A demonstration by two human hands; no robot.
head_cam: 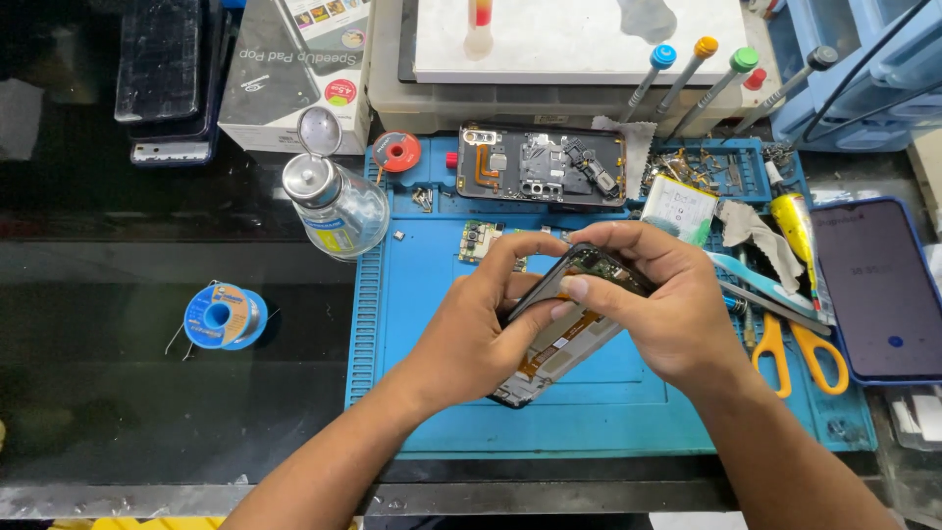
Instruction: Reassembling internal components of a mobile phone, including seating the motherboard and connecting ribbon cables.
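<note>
My left hand [469, 329] and my right hand [659, 299] both grip an opened phone [559, 339], tilted on its edge above a blue work mat [442, 294]. Its inner frame shows, with an orange flex strip and small parts. The left thumb and fingers clasp the phone's left edge. The right fingers pinch its top end, and the right thumb presses on the side. A second opened phone body [542, 165] lies flat at the mat's far edge. A small circuit board [478, 239] rests on the mat just beyond my left fingers.
A clear liquid bottle [336, 206] with an open cap stands at the mat's left corner. A blue solder spool [224, 316] lies left. Yellow scissors [800, 348], a dark phone [878, 290], tweezers, several screwdrivers [687, 74] and a battery [679, 206] crowd the right.
</note>
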